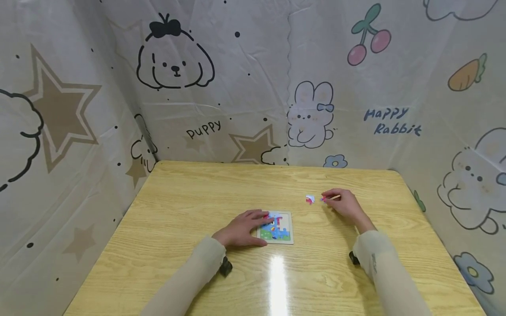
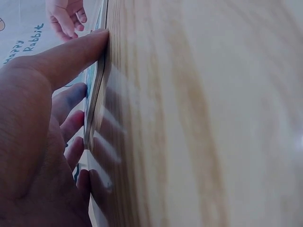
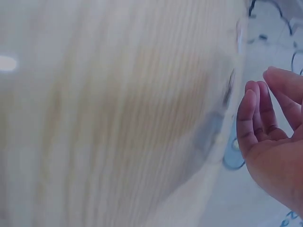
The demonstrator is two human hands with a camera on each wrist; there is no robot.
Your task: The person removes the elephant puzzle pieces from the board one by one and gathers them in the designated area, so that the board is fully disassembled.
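Left hand point(image 1: 242, 229) with fingers spread, touching a picture puzzle point(image 1: 281, 231) on the bench point(image 1: 197, 188), right hand point(image 1: 348, 206) with fingers loosely bent, holding nothing, near a loose piece point(image 1: 322, 199), another piece point(image 1: 310, 199) nearby

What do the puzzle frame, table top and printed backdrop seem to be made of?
Puzzle frame: perhaps matte wood or fibreboard, by its pale rim. Table top: glossy wood or wood-look laminate, showing grain and a bright reflection. Backdrop: likely thin fabric or plastic, slightly shiny, with creases.
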